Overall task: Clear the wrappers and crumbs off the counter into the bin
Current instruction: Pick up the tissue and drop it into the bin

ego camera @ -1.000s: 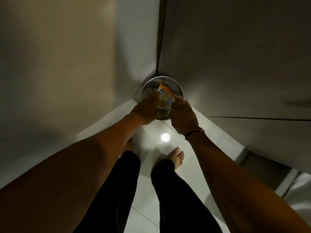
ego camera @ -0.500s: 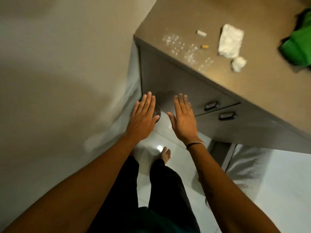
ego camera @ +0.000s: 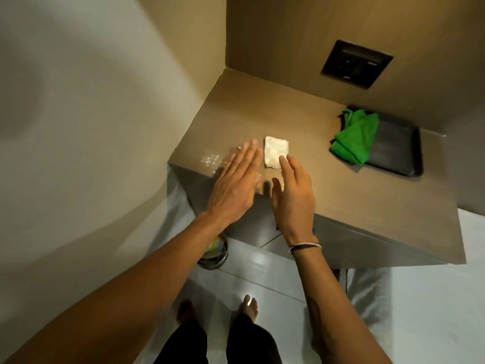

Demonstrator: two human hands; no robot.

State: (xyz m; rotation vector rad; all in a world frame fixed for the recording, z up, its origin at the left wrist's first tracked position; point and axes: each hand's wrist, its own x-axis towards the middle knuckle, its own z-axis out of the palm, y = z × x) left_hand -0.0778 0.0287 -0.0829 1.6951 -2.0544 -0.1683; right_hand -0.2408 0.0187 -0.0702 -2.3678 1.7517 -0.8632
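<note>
A folded white tissue (ego camera: 275,155) lies on the brown counter (ego camera: 341,195) near its left corner. White crumbs (ego camera: 210,161) are scattered at the counter's left edge, with one small bit (ego camera: 238,147) beyond them. My left hand (ego camera: 233,185) is flat and open over the crumbs. My right hand (ego camera: 294,195) is open too, its fingertips at the tissue's near right corner. The round metal bin (ego camera: 216,256) stands on the floor below the counter, partly hidden by my left forearm, with wrappers inside.
A black tray (ego camera: 393,148) sits at the back right of the counter with a green cloth (ego camera: 354,137) draped over its left side. A dark wall panel (ego camera: 357,64) is above. A wall closes in on the left. My bare feet stand on the tiled floor.
Both hands dropped wrappers into the bin, came away empty, then rose from the bin up to the counter top. The view has tilted up from the floor to the counter.
</note>
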